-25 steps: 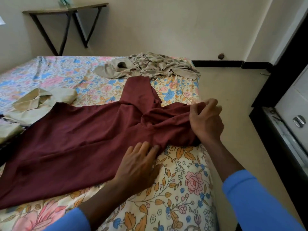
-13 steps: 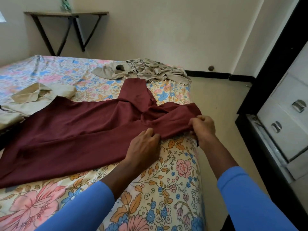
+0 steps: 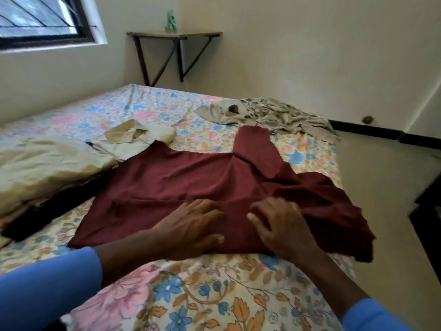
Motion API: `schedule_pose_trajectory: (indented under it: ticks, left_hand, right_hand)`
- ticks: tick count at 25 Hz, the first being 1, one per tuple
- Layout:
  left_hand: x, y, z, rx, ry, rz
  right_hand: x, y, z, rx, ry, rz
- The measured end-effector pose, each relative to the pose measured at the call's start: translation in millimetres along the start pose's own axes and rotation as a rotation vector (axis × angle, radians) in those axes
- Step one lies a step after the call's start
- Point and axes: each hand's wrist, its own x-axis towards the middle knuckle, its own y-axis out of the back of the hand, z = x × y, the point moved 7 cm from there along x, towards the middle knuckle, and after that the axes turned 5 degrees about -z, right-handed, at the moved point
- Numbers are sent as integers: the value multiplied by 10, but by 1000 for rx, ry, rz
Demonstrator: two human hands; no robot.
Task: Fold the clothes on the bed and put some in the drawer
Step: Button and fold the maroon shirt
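A maroon garment (image 3: 181, 177) lies spread on the floral bed (image 3: 214, 287), one sleeve pointing away toward the far edge. Its right part is bunched and hangs over the bed's right side. My left hand (image 3: 191, 225) lies flat on the near hem, fingers spread. My right hand (image 3: 281, 223) rests palm down on the cloth just to its right, fingers apart. Neither hand pinches the fabric. A cream shirt (image 3: 55, 161) lies at the left, and a crumpled grey-patterned garment (image 3: 274, 114) sits at the far right corner.
A dark garment (image 3: 47, 211) lies under the cream shirt at the left. A wall shelf on black brackets (image 3: 174, 35) holds a small green object (image 3: 171, 20). A window (image 3: 40, 17) is at top left. Bare floor (image 3: 381, 187) runs along the bed's right, with dark furniture (image 3: 429, 206) at the edge.
Both hands let go of the pinched maroon edge and now lie flat on the cloth. The view swung left and up, so the drawers left the frame.
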Motion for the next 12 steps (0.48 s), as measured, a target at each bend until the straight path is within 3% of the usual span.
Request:
schedule_pose_trajectory:
  ticks: [2,4,7,10,12]
  left_hand:
    - [-81,122,-696,-116,188,82]
    - [-9,228,-1365,-245,375,212]
    - [351,438,-2159,-180,516,345]
    - [784,623,-2882,-6,593,321]
    - [989,569,-3281,99,609,172]
  right_hand:
    - [268,-251,-80,20,-28,-75]
    - [671,-348,-66,83,-43,-34]
    - [1602,-526,8,219,-73,-22]
    - [2393,-805,211,239,-169,-118]
    - [2700,-987,371,72,-180,-237]
